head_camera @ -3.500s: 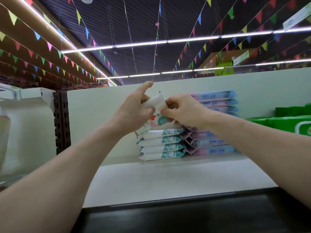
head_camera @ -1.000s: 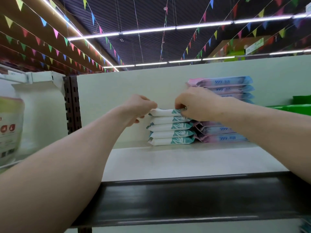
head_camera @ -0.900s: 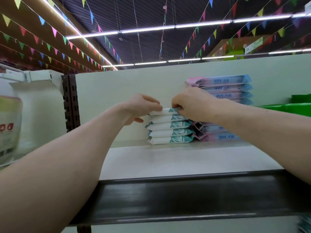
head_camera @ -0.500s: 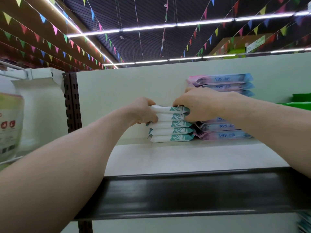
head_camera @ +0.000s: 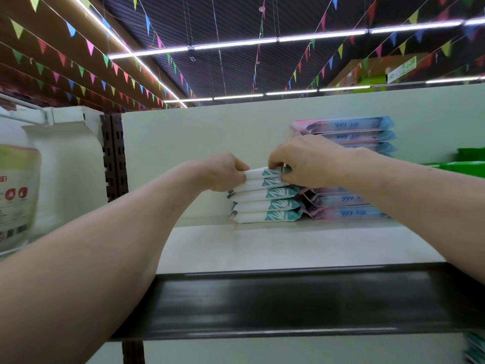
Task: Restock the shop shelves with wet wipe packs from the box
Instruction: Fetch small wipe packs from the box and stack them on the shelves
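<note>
A stack of several white and teal wet wipe packs [head_camera: 265, 204] stands at the back of the pale top shelf [head_camera: 262, 248]. My left hand [head_camera: 223, 172] grips the left ends of the top two packs [head_camera: 262, 177]. My right hand [head_camera: 307, 161] pinches their right ends, thumb below and fingers on top. The box is out of view.
A taller stack of pink and blue packs [head_camera: 346, 127] stands just right of the white stack, against the back panel. Green packs [head_camera: 467, 164] lie at the far right. A dark shelf lip [head_camera: 288, 303] runs along the front. A brown slotted upright [head_camera: 114, 156] and a white bag [head_camera: 18, 195] are at left.
The pack I held in the air 3.5 s ago now lies on top of the white stack. Both hands have closed in on the ends of the upper packs.
</note>
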